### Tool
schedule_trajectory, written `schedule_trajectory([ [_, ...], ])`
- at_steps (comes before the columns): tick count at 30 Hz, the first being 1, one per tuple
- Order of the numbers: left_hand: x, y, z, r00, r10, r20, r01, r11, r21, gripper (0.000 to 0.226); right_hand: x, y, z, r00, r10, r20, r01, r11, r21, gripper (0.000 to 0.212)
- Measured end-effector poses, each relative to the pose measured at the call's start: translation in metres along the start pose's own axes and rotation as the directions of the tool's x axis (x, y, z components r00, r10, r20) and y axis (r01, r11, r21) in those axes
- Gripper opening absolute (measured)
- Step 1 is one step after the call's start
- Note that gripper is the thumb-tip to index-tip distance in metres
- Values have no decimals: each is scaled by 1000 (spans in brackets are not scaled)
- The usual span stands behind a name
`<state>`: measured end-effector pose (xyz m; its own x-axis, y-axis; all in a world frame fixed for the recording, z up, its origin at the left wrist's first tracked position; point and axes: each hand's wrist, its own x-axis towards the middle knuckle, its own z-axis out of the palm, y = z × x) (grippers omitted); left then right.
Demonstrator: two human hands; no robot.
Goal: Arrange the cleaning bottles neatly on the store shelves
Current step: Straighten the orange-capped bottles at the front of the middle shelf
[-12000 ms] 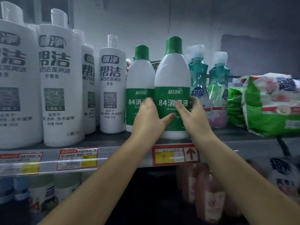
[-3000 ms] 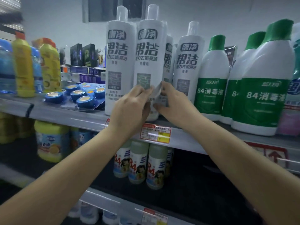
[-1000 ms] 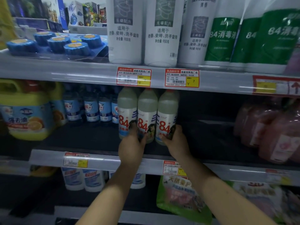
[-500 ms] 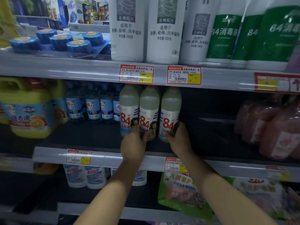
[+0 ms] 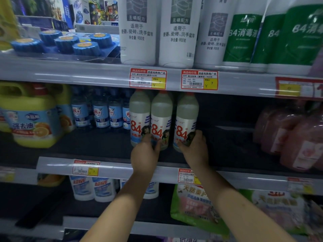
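Middle shelf (image 5: 113, 169), three upright "84" bottles. The right bottle (image 5: 186, 119), set slightly apart from its neighbours, is gripped low by the right hand (image 5: 195, 148). The middle bottle (image 5: 161, 117) is clasped at its base by the left hand (image 5: 145, 154). The left bottle (image 5: 139, 116) is touched beside it.

Open dark shelf (image 5: 230, 137) right of the 84 bottles (image 5: 162, 119); pink bottles (image 5: 297, 135) beyond, blue-labelled bottles (image 5: 101, 114) crowding left.
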<state>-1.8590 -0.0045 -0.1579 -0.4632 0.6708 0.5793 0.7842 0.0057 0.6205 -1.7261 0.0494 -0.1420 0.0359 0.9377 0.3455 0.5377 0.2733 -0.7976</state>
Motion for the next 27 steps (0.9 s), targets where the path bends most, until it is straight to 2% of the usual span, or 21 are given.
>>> schedule_trajectory([
  [13,-4,-1,0,990,141,-4,-140,986,92,24,-4,-1,2,997,-60,-43,60,998,8,75],
  [27,0,2,-2,993,80,82,-92,983,158,37,-6,-3,3,996,-77,-46,76,997,-32,72],
])
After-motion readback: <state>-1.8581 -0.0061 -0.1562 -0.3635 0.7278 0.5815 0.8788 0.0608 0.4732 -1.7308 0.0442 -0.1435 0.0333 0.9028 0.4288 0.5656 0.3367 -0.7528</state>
